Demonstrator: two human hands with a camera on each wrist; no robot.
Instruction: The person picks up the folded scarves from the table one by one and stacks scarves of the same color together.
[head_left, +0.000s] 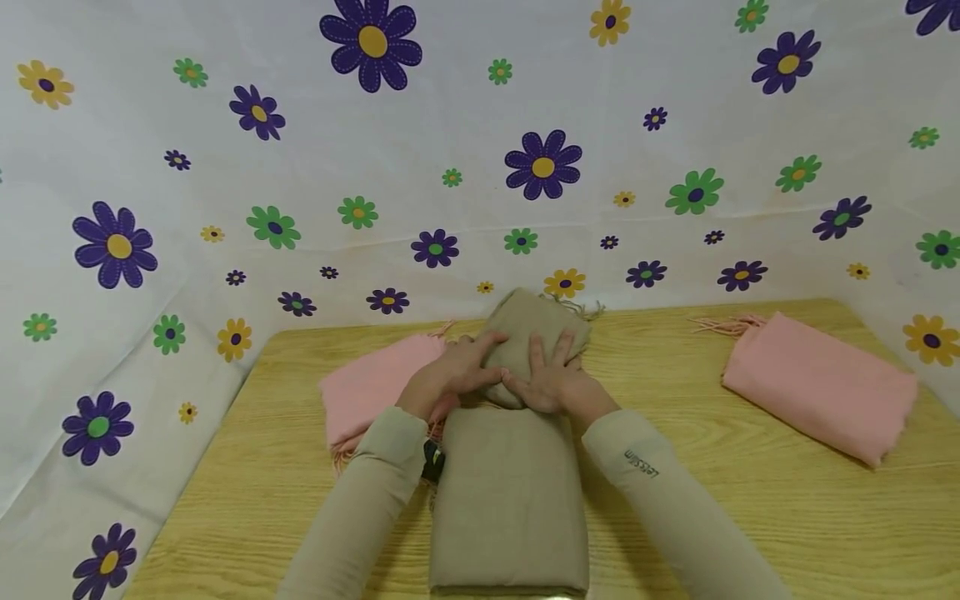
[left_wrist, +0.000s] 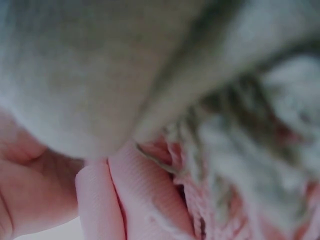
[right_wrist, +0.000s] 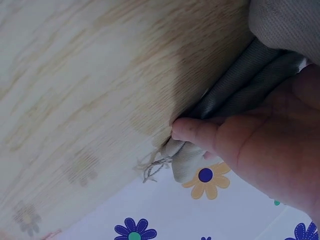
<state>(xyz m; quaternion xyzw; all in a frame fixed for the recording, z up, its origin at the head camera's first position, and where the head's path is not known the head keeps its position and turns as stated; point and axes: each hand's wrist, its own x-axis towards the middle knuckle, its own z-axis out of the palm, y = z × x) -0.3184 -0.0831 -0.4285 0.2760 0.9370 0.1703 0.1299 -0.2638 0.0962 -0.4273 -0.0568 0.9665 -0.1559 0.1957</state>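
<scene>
A folded beige scarf [head_left: 525,321] with a fringe lies at the back of the table, tilted. On its left side rests my left hand [head_left: 459,367], fingers stretched forward. My right hand [head_left: 553,383] presses on its right part with fingers spread, and the two thumbs nearly meet at its near edge. In the right wrist view the hand [right_wrist: 270,145] lies along the scarf's folded layers [right_wrist: 240,80], near the twisted fringe [right_wrist: 157,167]. Blurred beige cloth [left_wrist: 80,75] fills much of the left wrist view, above pink folds [left_wrist: 140,195].
A second folded beige scarf [head_left: 510,508] lies in front, between my forearms. One pink folded scarf [head_left: 375,383] is close beside my left hand; another [head_left: 817,387] lies at the right on the wooden table [head_left: 660,358]. A flower-printed sheet [head_left: 465,108] hangs behind.
</scene>
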